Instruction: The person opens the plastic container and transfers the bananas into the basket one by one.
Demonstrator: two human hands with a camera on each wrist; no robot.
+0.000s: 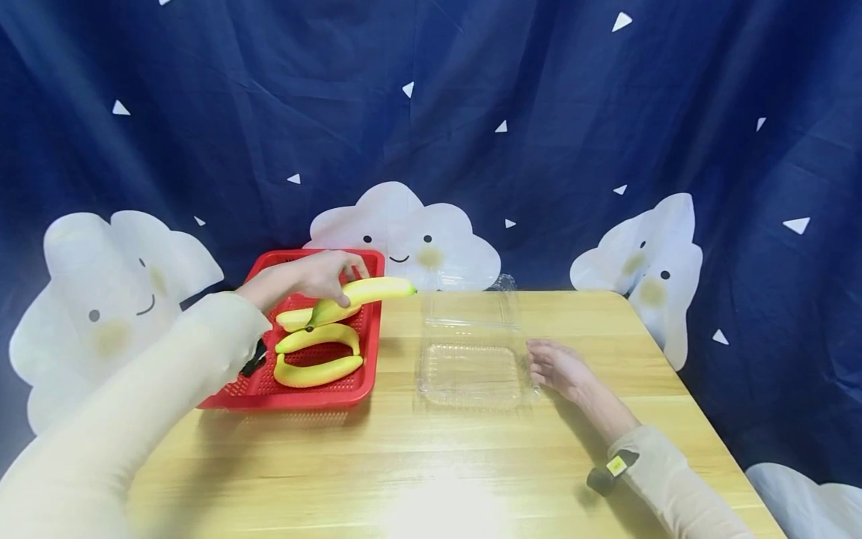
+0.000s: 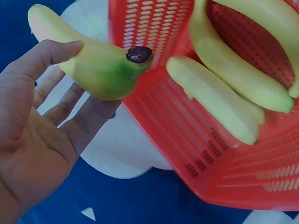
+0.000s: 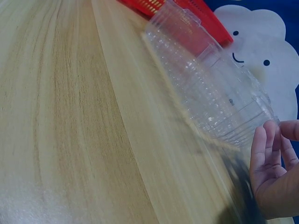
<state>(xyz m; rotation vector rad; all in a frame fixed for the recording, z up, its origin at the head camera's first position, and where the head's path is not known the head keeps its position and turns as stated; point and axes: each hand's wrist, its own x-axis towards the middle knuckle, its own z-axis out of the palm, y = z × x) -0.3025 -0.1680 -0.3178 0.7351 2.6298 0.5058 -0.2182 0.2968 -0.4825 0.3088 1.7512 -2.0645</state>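
Observation:
My left hand (image 1: 328, 275) holds a yellow banana (image 1: 377, 290) between thumb and fingers, above the red basket (image 1: 372, 374). In the left wrist view the banana's dark end (image 2: 139, 54) points away from the palm, and its skin is greenish near that end. More bananas (image 1: 319, 372) lie in the basket below. My right hand (image 1: 562, 369) is at the right side of a clear plastic container (image 1: 471, 374), with loosely bent fingers by its edge. In the right wrist view the fingertips (image 3: 270, 126) are close to the container's corner; firm contact is hard to tell.
The container's lid (image 1: 471, 307) stands raised at its back. Both the basket and the container are on a wooden table (image 1: 377, 464), whose right edge slopes past my right arm. Behind hangs a dark blue curtain (image 1: 458, 67) with clouds and white triangles.

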